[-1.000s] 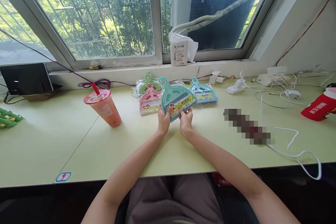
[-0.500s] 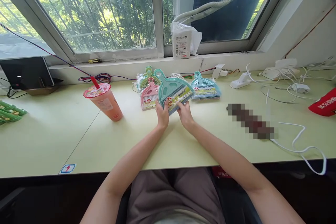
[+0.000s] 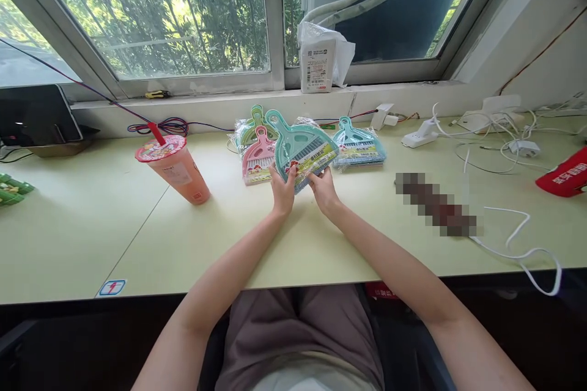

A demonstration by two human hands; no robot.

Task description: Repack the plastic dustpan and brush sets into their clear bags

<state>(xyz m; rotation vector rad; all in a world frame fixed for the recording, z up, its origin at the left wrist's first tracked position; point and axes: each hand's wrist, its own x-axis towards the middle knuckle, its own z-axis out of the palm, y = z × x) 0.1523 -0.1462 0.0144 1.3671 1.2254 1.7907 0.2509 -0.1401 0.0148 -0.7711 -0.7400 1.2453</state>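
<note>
Between my two hands is a teal dustpan and brush set in clear wrap, tilted, its handle up and to the left. My left hand grips its lower left edge, thumb on the front. On the lower right edge, my right hand is closed, also with the thumb in front. Partly covered behind it lie a pink dustpan set and a green dustpan set to the left. A blue dustpan set rests on the table just to the right.
A pink drink cup with a red straw stands to the left. A tablet leans at the far left. White cables and a power strip spread over the right side, near a red packet. A boxed item sits on the sill.
The view has shifted slightly, so everything sits a little higher in the picture. Both hands keep the same hold on the teal dustpan set.
</note>
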